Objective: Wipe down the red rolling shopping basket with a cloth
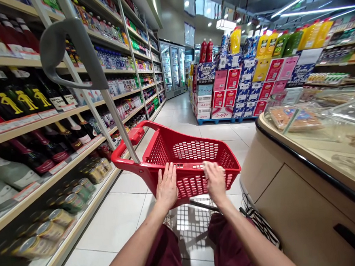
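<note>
A red plastic shopping basket [193, 148] with perforated walls and a long metal pull handle [122, 124] stands on the floor in front of me. The handle leans up to the left and ends in a grey grip [59, 56]. My left hand [167, 184] lies flat against the near side of the basket, its fingers stretched out toward the rim. Over the right part of that near wall, my right hand [215, 179] is curled closed at the rim. A small whitish patch shows at its fingers, too blurred to identify.
Shelves of bottles and cans [60, 218] line the left side. A beige display counter [287, 182] with a clear cover stands at right, cables [259, 220] on the floor beside it. Stacked drink cartons [223, 93] are ahead, with glass-door coolers [173, 66] farther back.
</note>
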